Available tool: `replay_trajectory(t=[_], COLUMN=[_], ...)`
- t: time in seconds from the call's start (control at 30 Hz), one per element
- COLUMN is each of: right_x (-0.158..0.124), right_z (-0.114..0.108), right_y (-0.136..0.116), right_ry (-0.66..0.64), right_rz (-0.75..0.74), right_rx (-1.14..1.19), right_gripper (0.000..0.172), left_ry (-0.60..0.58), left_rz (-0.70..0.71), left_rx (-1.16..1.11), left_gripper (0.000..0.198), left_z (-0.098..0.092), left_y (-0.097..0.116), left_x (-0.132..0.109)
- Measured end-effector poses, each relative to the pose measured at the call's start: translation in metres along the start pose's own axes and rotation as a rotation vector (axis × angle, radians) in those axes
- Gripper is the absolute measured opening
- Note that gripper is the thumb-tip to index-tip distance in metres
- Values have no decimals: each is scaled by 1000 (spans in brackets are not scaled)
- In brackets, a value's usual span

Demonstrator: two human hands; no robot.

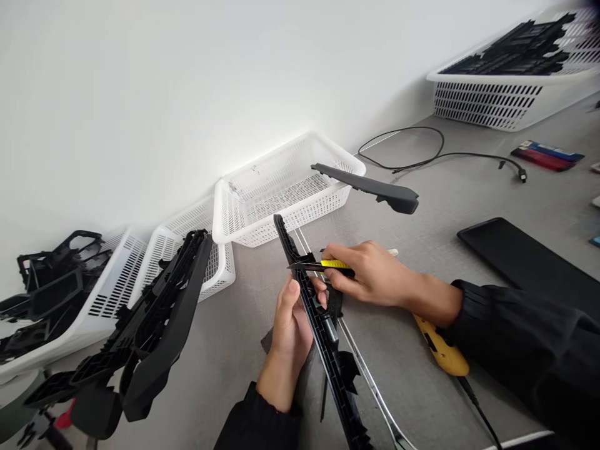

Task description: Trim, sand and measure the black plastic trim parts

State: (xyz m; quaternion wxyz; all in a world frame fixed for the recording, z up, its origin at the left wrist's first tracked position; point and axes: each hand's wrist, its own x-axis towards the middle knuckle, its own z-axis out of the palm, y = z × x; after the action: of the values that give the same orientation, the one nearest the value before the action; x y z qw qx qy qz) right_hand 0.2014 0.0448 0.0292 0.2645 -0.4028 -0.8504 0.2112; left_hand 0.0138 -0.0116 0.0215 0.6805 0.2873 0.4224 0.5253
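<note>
My left hand is closed around a long black plastic trim part, thumb on one side and fingers behind it. The part runs slantwise, its ribbed side facing me. In my right hand is a utility knife with a yellow and black handle. Its dark blade points left and lies across the trim part just above my left thumb; whether it cuts in, I cannot tell. Behind the part, a thin shiny metal rod extends toward the lower right.
A white basket stands ahead, with a dark grey trim piece over its right rim. Filled baskets stand left, another far right. A black cable, a black tablet-like slab and a yellow-handled corded tool lie right.
</note>
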Motion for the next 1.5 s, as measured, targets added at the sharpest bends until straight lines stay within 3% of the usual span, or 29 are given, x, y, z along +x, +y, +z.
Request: replay_trajectory(t=[0.17,0.33,0.63,1.5], right_x=[0,3,3,5], right_z=[-1,-1,3,5], right_y=[-1,-2,-7,-8], right_ry=[18,31,-15,-14], right_rz=[31,53,112,197], right_rx=[50,252,532,531], right_gripper=[19,15,16,22], left_ry=[38,18,36,63], left_rz=[139,221,242,199], left_rx=[18,-11,6,7], left_gripper=[49,38,33,38], left_z=[1,-2,-5,-5], left_y=[-1,-6,-8,-8], left_x=[1,4,6,9])
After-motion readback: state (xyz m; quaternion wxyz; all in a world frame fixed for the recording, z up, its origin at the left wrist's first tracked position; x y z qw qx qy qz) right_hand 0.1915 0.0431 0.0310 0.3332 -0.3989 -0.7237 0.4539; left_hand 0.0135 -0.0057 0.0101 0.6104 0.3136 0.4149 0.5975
